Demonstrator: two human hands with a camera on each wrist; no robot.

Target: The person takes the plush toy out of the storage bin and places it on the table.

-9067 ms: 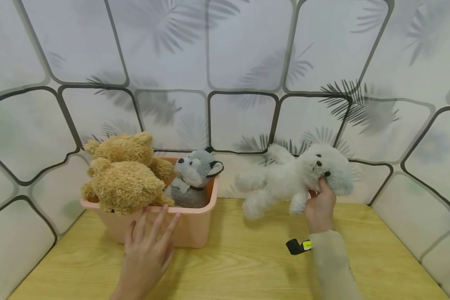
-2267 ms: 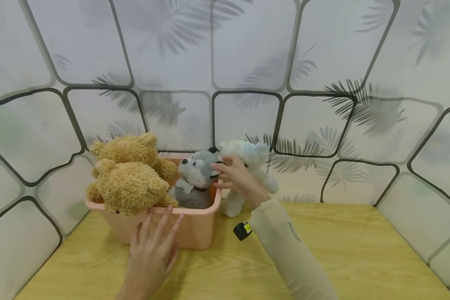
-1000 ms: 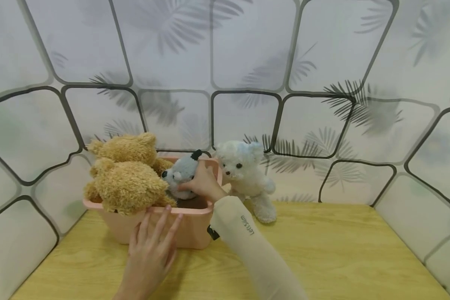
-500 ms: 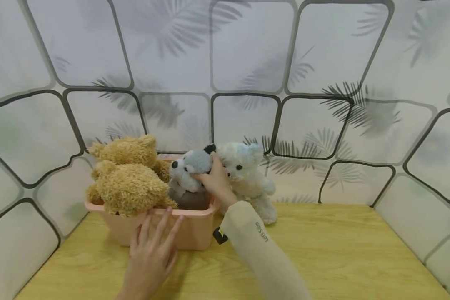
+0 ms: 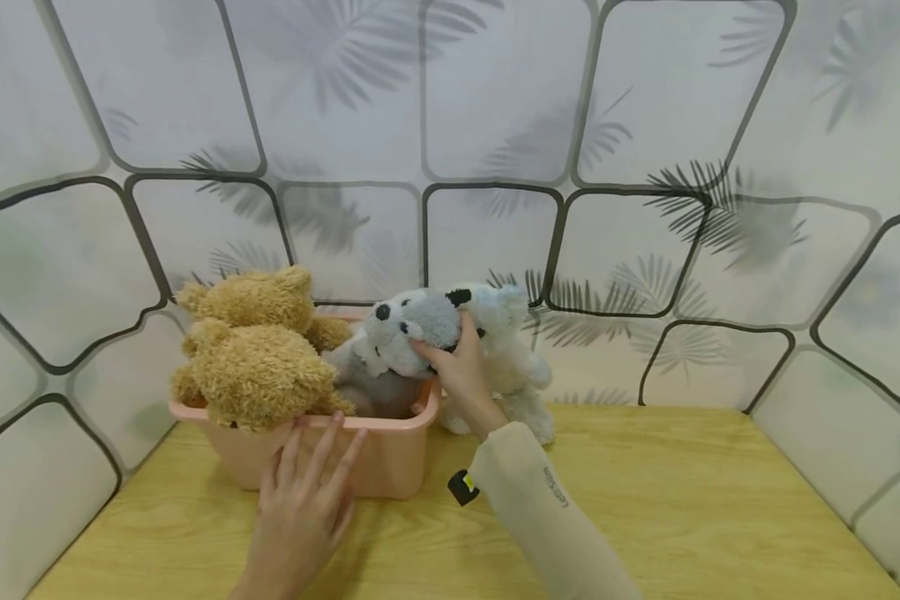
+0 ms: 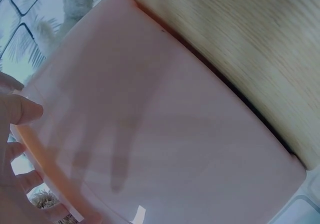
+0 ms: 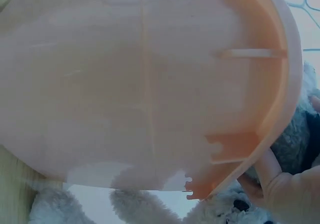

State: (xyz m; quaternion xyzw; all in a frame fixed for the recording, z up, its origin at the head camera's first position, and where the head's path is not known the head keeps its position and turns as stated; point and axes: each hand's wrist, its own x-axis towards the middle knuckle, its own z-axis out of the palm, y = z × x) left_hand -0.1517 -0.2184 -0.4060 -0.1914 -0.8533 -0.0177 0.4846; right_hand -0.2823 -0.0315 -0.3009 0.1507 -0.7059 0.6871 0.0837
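My right hand (image 5: 461, 367) grips a grey-and-white plush husky (image 5: 397, 333) by the head, thumb on its cheek and fingers behind the black ear. The husky leans to the right over the end of a pink plastic bin (image 5: 390, 458), its lower body still inside. In the right wrist view the hand (image 7: 295, 194) shows at lower right beside the bin's rim (image 7: 292, 73). Spread, fairly straight fingers of my left hand (image 5: 300, 500) rest against the bin's front wall, tips on the rim. The left wrist view shows that hand (image 6: 15, 134) along the rim.
Two curly tan teddy bears (image 5: 262, 375) fill the bin's left side. Just right of the bin, a white plush bear (image 5: 513, 367) sits on the wooden table (image 5: 682, 500), partly hidden behind the husky and right hand. A patterned curtain (image 5: 495, 125) hangs behind.
The white bear was set down beside the bin earlier. My right hand has since taken hold of the husky's head and drawn it up and rightward. The left hand keeps its place.
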